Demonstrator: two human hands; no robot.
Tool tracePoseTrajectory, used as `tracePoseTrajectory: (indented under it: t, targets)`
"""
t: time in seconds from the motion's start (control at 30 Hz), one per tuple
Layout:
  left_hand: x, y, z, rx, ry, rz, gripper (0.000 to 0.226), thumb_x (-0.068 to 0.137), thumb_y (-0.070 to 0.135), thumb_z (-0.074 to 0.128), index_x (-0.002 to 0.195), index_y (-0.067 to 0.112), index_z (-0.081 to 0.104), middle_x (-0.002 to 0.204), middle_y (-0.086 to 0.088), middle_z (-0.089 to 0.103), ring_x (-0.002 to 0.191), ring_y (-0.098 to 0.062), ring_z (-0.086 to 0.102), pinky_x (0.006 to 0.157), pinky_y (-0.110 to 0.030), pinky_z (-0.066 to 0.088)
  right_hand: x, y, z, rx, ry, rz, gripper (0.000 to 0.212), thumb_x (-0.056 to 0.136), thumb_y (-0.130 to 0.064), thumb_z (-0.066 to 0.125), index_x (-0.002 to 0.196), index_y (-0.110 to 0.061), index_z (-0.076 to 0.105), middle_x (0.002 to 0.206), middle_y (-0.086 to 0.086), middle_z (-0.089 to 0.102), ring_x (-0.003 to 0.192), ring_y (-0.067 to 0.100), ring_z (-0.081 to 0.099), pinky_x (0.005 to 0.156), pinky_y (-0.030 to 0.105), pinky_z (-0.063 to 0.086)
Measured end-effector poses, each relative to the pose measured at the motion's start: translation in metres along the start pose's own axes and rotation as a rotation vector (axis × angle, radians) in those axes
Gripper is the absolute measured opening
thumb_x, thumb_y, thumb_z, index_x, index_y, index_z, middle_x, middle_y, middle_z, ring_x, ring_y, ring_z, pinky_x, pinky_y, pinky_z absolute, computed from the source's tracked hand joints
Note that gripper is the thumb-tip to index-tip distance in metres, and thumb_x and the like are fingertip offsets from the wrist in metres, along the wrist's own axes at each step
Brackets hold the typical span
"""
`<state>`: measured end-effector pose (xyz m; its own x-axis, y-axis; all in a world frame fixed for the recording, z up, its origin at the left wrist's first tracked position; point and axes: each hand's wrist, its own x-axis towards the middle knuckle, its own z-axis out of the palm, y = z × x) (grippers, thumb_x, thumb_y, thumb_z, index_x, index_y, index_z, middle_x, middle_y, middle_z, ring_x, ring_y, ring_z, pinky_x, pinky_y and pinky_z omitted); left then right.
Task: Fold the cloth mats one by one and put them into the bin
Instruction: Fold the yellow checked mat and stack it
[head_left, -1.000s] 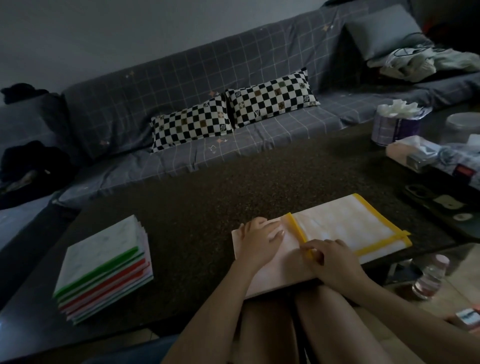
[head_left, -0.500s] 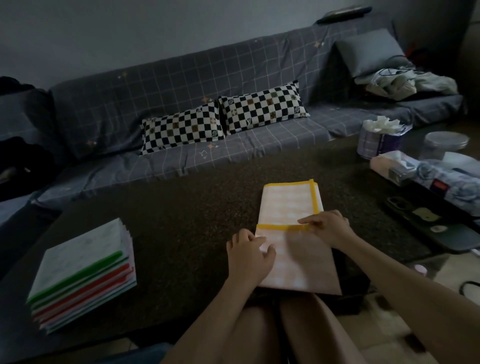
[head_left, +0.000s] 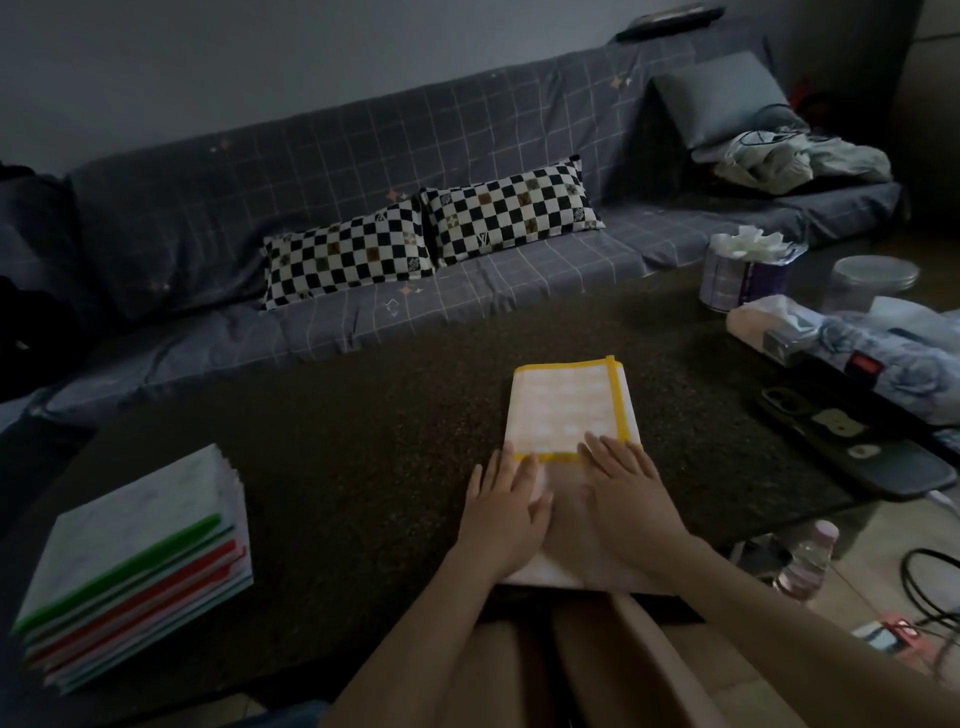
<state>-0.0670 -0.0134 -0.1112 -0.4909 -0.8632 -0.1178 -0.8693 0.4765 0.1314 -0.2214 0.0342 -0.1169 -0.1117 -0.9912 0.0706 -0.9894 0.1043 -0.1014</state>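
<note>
A white cloth mat with yellow trim (head_left: 563, 410) lies folded on the dark table (head_left: 363, 441), its long side running away from me. My left hand (head_left: 506, 512) and my right hand (head_left: 626, 493) rest flat, palms down and side by side, on the near half of the mat, fingers pointing away. Neither hand grips anything. At the table's near left corner sits a stack of folded mats (head_left: 135, 561) with green and red trims. No bin is in view.
A grey checked sofa (head_left: 363, 171) with two chequered pillows (head_left: 426, 234) runs along the far side. On the table's right stand a tissue roll (head_left: 745, 265), a lidded tub (head_left: 872, 278), packets and a phone (head_left: 831, 426). A bottle (head_left: 808, 561) and cables lie on the floor.
The mat was turned from lying across the table to pointing away from me. My right hand moved from the yellow edge to lie flat beside my left hand on the near half.
</note>
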Motion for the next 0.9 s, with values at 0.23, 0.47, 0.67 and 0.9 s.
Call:
tracePoseTrajectory:
  t: [0.23, 0.47, 0.67, 0.9]
  targets:
    - [0.012, 0.000, -0.011, -0.031, 0.206, 0.109, 0.044, 0.098, 0.038, 0.037, 0.131, 0.013, 0.049, 0.148, -0.005, 0.033, 0.133, -0.023, 0.026, 0.111, -0.038, 0.021, -0.005, 0.010, -0.009, 0.282, 0.121, 0.051, 0.028, 0.095, -0.020, 0.044, 0.120, -0.017, 0.057, 0.133, -0.001, 0.044, 0.118, 0.015, 0.039, 0.097, 0.020, 0.030]
    - [0.035, 0.010, -0.017, -0.339, 0.337, -0.096, 0.022, 0.097, 0.032, 0.046, 0.096, 0.012, 0.055, 0.107, -0.002, 0.047, 0.083, -0.010, 0.047, 0.072, -0.022, 0.036, 0.022, 0.026, -0.002, 0.704, 0.257, 0.466, 0.027, 0.086, -0.009, 0.059, 0.113, -0.009, 0.056, 0.119, 0.012, 0.047, 0.087, 0.014, 0.048, 0.075, 0.023, 0.040]
    - [0.062, 0.015, -0.028, -0.502, 0.335, -0.443, 0.025, 0.097, 0.030, 0.048, 0.115, 0.014, 0.050, 0.123, -0.005, 0.046, 0.083, -0.011, 0.053, 0.065, -0.022, 0.035, 0.054, 0.033, -0.008, 0.807, 0.215, 0.775, 0.009, 0.088, -0.015, 0.060, 0.081, -0.009, 0.063, 0.081, 0.012, 0.065, 0.061, 0.018, 0.063, 0.047, 0.025, 0.048]
    - [0.087, 0.010, -0.032, -0.552, 0.203, -0.676, 0.037, 0.092, 0.033, 0.059, 0.122, 0.012, 0.055, 0.117, -0.004, 0.062, 0.103, -0.018, 0.061, 0.067, -0.025, 0.039, 0.060, 0.033, -0.014, 0.886, 0.136, 0.833, 0.010, 0.085, -0.015, 0.065, 0.090, -0.008, 0.061, 0.072, 0.008, 0.062, 0.054, 0.016, 0.062, 0.040, 0.023, 0.042]
